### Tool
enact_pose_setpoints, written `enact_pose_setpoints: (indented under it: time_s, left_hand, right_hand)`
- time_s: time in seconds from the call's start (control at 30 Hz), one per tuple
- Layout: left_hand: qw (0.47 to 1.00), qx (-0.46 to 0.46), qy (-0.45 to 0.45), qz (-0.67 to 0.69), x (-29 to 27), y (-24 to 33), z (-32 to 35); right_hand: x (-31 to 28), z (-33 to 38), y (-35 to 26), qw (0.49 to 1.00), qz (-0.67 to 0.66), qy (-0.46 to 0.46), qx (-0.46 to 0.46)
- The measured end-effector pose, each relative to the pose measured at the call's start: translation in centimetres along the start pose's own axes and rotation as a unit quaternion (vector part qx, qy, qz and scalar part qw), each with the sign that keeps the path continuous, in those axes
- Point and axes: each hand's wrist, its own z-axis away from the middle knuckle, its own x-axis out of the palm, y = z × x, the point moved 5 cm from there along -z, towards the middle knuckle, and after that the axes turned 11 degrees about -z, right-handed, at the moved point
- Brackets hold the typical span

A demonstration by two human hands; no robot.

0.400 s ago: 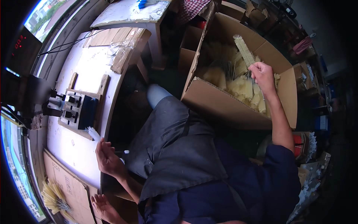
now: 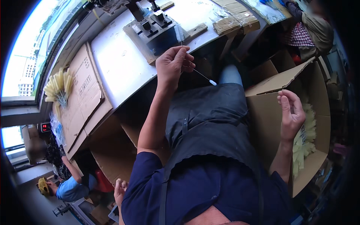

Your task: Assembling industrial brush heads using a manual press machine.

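Observation:
My left hand [image 2: 174, 63] is pinched on a thin wire-handled brush [image 2: 180, 34]. Its whitish bristle head points up in front of the bench fixture, and the handle slants down to the right, ending in a white tip [image 2: 212, 82]. Over the near side of a large cardboard box [image 2: 264, 80], my right hand [image 2: 292, 116] has its fingers curled toward the thumb, and no brush shows in it. Pale yellow brushes [image 2: 308, 137] lie in the box, partly hidden behind that hand. A dark blue and metal clamping fixture [image 2: 159, 35] sits on the white bench [image 2: 123, 56].
Yellow brushes [image 2: 60, 84] stand bunched by a cardboard sheet [image 2: 84, 88] on the left. Flat cardboard pieces [image 2: 234, 20] lie at the bench's far end. Another person's hand [image 2: 120, 189] is near my left shoulder; co-workers sit at lower left [image 2: 73, 185] and upper right [image 2: 315, 30].
My view has turned, so the bench now crosses the top. The yellow brush has left my right hand, which has drawn back to the box's near side. My left hand still holds its brush.

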Motion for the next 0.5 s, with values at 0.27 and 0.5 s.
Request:
enact_pose_setpoints:
  time_s: [0.27,0.5]
  left_hand:
    - [0.998,-0.004,0.017,0.056,-0.8,0.6,-0.8]
    - [0.998,0.053,0.045,0.012,-1.3,2.8,-0.9]
  right_hand:
    - [21.0,-5.6,1.9,0.954,-0.154,-0.253,-0.037]
    - [27.0,-6.1,0.6,0.87,-0.293,-0.396,0.008]
